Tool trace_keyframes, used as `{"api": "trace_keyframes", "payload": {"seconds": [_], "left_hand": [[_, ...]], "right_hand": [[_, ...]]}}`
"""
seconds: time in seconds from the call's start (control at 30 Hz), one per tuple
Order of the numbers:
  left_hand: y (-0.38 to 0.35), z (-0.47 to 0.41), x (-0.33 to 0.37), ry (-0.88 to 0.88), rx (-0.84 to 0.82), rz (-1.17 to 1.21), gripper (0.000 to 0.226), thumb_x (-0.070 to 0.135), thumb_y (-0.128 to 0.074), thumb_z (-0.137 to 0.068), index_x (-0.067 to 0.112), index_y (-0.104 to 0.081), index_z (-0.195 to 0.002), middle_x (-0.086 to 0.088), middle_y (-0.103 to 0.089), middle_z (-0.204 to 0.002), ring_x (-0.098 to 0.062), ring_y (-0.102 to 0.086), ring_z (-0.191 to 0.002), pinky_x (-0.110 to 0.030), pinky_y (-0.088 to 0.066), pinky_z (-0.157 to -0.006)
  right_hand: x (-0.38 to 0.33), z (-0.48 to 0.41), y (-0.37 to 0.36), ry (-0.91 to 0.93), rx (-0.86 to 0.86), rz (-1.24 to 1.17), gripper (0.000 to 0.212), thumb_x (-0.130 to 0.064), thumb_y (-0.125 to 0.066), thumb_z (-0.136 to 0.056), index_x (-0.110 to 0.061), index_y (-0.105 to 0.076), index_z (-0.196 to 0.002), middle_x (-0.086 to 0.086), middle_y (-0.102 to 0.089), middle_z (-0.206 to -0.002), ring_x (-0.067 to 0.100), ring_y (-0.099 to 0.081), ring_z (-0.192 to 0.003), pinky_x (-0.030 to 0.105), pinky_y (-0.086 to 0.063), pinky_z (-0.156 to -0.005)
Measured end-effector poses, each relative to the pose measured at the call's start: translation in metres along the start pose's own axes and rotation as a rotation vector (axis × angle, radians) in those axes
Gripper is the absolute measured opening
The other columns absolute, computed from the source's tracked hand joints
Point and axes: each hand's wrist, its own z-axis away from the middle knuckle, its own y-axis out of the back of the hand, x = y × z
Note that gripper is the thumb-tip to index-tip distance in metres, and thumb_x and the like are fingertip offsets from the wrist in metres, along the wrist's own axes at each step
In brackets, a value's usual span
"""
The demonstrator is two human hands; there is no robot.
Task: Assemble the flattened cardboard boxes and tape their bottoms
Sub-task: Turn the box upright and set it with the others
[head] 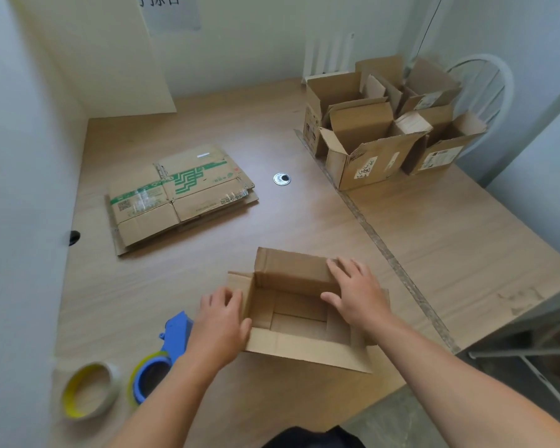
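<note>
Brown cardboard makes the box (304, 349), which stands on the near middle of the table (304, 218) with its top open and its flaps sticking out. The left hand (222, 321) grips the box's left wall. Its fingers curl over the left flap and its thumb lies at the near corner. The right hand (356, 295) rests on the right wall. Its fingers are spread and nearly straight, and its thumb points into the box.

There are two tape rolls at the near left. One loose roll (89, 391) has a yellow ring inside. The other sits in a blue plastic dispenser (172, 337) just beside the left wrist. One stack (178, 195) of flat boxes with green print lies farther off on the left. How many are in it cannot be told. At least four open boxes (385, 134) crowd together at the far right. One small round metal ring (282, 178) is set in the smooth, wood-look tabletop.
</note>
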Motion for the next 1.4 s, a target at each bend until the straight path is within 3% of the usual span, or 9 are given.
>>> {"api": "trace_keyframes", "payload": {"seconds": [0.17, 0.47, 0.7, 0.8, 0.87, 1.0, 1.13, 1.3, 1.4], "left_hand": [[0.003, 0.01, -0.005, -0.115, -0.381, 0.122, 0.083, 0.063, -0.056, -0.088, 0.041, -0.013, -0.156, 0.004, -0.02, -0.158, -0.016, -0.027, -0.143, -0.034, -0.031, -0.116], [-0.021, 0.013, -0.002, -0.169, -0.275, -0.063, 0.038, 0.057, -0.054, -0.093, 0.024, -0.058, -0.111, -0.009, -0.02, -0.158, -0.024, -0.028, -0.143, -0.034, -0.035, -0.112], [-0.013, 0.017, -0.005, -0.087, -0.119, 0.228, 0.056, 0.059, -0.052, -0.093, 0.036, -0.044, -0.143, 0.002, -0.021, -0.16, -0.017, -0.018, -0.147, -0.039, -0.024, -0.118], [-0.006, 0.01, -0.005, 0.143, 0.082, 0.316, 0.078, 0.046, -0.065, -0.09, 0.023, -0.028, -0.155, -0.007, -0.026, -0.159, -0.026, -0.024, -0.145, -0.045, -0.026, -0.117], [0.001, 0.003, -0.004, 0.32, 0.054, 0.473, 0.085, 0.04, -0.07, -0.089, 0.015, -0.023, -0.156, -0.011, -0.034, -0.154, -0.03, -0.034, -0.14, -0.046, -0.033, -0.114], [0.001, 0.006, 0.006, 0.179, -0.115, 0.594, 0.046, 0.03, -0.064, -0.095, 0.027, -0.05, -0.138, 0.014, -0.062, -0.117, -0.01, -0.059, -0.105, -0.027, -0.048, -0.084], [-0.006, 0.007, 0.021, 0.117, -0.069, 0.637, 0.054, 0.023, -0.059, -0.098, 0.03, -0.042, -0.149, 0.004, -0.057, -0.135, -0.01, -0.053, -0.116, -0.028, -0.04, -0.095], [-0.012, 0.007, 0.032, 0.137, -0.102, 0.721, 0.058, 0.03, -0.053, -0.101, 0.032, -0.029, -0.154, 0.0, -0.043, -0.152, -0.019, -0.044, -0.137, -0.038, -0.038, -0.11], [-0.012, 0.005, 0.029, 0.212, -0.086, 0.769, 0.059, 0.039, -0.05, -0.102, 0.03, -0.026, -0.155, 0.002, -0.041, -0.154, -0.019, -0.041, -0.139, -0.04, -0.036, -0.111]], "right_hand": [[0.009, -0.004, -0.016, -0.063, -0.106, -0.046, 0.064, -0.058, -0.049, -0.097, -0.028, -0.034, -0.151, -0.004, -0.032, -0.159, 0.021, -0.026, -0.145, 0.037, -0.022, -0.116], [0.008, -0.01, -0.013, -0.15, -0.086, -0.183, 0.041, -0.054, -0.051, -0.097, -0.031, -0.061, -0.131, -0.005, -0.063, -0.133, 0.025, -0.051, -0.125, 0.038, -0.037, -0.101], [0.016, -0.004, 0.011, -0.091, 0.087, -0.132, 0.048, -0.043, -0.055, -0.098, -0.025, -0.049, -0.142, 0.002, -0.042, -0.152, 0.026, -0.029, -0.142, 0.04, -0.023, -0.116], [0.024, 0.014, 0.018, -0.264, 0.293, -0.143, 0.059, -0.045, -0.058, -0.095, -0.032, -0.037, -0.149, 0.002, -0.034, -0.157, 0.027, -0.021, -0.147, 0.047, -0.022, -0.118], [0.032, 0.027, 0.02, -0.449, 0.275, -0.27, 0.072, -0.047, -0.061, -0.093, -0.034, -0.024, -0.154, 0.004, -0.032, -0.157, 0.029, -0.027, -0.145, 0.05, -0.031, -0.114], [0.042, 0.045, 0.014, -0.691, 0.091, -0.728, 0.071, -0.042, -0.062, -0.093, -0.024, -0.029, -0.154, 0.006, -0.039, -0.156, 0.029, -0.038, -0.141, 0.044, -0.037, -0.108], [0.033, 0.052, 0.018, -0.519, 0.074, -0.871, 0.051, -0.035, -0.058, -0.097, -0.029, -0.044, -0.146, -0.002, -0.046, -0.149, 0.018, -0.042, -0.134, 0.033, -0.037, -0.097], [0.019, 0.057, 0.02, -0.248, -0.03, -0.932, 0.065, -0.036, -0.048, -0.103, -0.039, -0.014, -0.158, -0.02, -0.016, -0.162, -0.005, -0.015, -0.142, 0.024, -0.018, -0.112], [0.022, 0.054, 0.017, -0.334, 0.014, -1.089, 0.068, -0.048, -0.048, -0.102, -0.043, -0.009, -0.158, -0.02, -0.01, -0.163, 0.001, -0.012, -0.146, 0.033, -0.017, -0.116]]}}
